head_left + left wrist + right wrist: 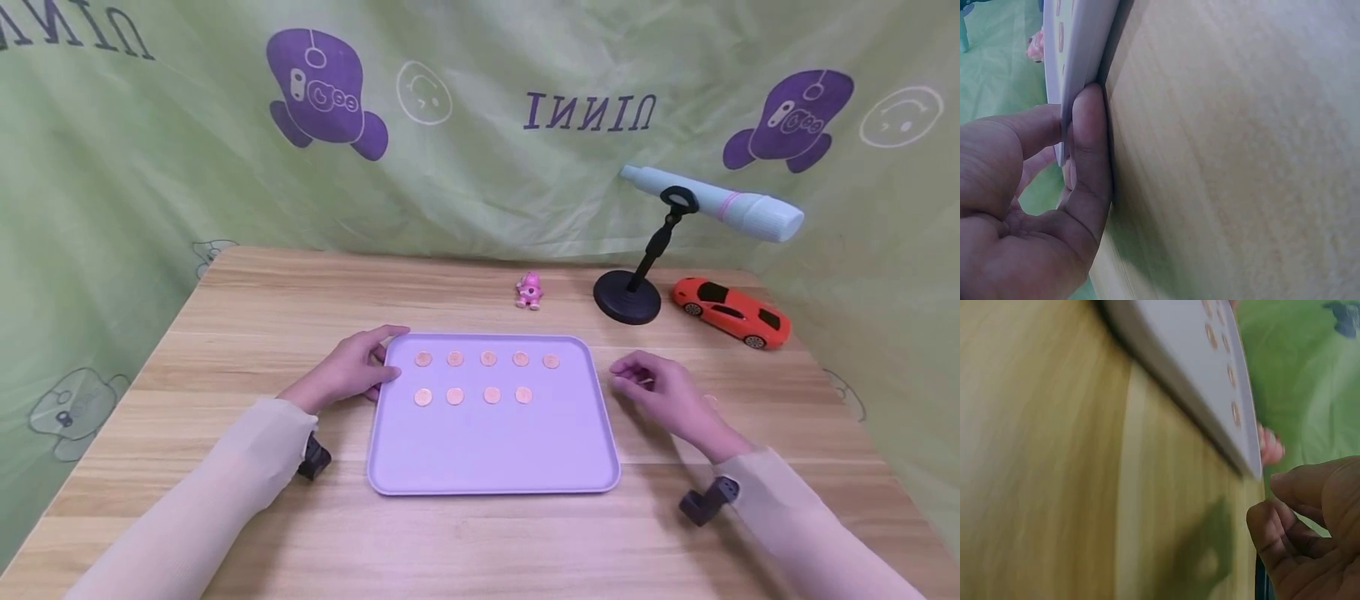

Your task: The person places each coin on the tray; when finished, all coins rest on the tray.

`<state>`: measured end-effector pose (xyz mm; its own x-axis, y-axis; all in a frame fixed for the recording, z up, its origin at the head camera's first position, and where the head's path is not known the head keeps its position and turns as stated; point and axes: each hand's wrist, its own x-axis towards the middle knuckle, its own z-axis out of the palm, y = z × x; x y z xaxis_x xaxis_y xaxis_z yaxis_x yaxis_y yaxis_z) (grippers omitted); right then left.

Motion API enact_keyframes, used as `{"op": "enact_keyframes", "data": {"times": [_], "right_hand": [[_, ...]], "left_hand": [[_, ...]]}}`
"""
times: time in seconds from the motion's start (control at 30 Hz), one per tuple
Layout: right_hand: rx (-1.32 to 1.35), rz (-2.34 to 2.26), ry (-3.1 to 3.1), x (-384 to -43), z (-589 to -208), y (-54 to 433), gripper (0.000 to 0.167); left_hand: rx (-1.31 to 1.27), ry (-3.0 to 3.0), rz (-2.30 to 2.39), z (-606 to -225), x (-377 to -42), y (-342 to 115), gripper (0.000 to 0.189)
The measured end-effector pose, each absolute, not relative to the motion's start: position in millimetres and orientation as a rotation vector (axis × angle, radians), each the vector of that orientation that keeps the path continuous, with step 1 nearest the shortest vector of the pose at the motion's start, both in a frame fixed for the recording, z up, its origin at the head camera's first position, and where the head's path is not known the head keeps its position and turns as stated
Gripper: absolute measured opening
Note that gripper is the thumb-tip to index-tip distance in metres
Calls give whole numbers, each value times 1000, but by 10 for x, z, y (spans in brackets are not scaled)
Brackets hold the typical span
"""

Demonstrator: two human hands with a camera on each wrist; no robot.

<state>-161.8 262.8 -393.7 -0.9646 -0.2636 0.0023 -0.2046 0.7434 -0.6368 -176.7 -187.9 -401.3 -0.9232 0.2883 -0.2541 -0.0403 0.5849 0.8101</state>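
Note:
A lilac tray [491, 450] lies on the table with several copper-coloured coins [488, 358] in two rows across its far half. My left hand [356, 367] grips the tray's left rim near the far corner; in the left wrist view one digit rests over the rim and another tucks under it. To the right of the tray, my right hand [663, 392] hovers by the edge, fingers loosely bent. Seen from the right wrist, the right fingertips [1266, 519] hold nothing. A pale copper disc [709, 402] shows on the table, partly hidden behind that hand.
Behind the tray stands a small pink figurine [529, 291]. Farther right, a black stand [628, 297] holds a light blue microphone [738, 207], beside a red toy car [731, 312]. A green printed cloth [480, 183] hangs along the wooden table's [262, 292] back and sides.

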Motion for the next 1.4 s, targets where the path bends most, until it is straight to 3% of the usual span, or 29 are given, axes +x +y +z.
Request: {"op": "enact_keyframes", "data": {"times": [0.5,0.77,1.4], "right_hand": [[-233,-795,3111,-1353,-4051,3582,23],[-245,-712,3130,-1338,-4075,3656,19],[-292,-699,3089,-1431,-4064,3705,28]], "left_hand": [[184,2449,1284,-4049,-1788,-1881,68],[179,2463,1268,-4045,-1787,-1881,68],[161,2447,1274,-4045,-1793,-1870,68]]}}
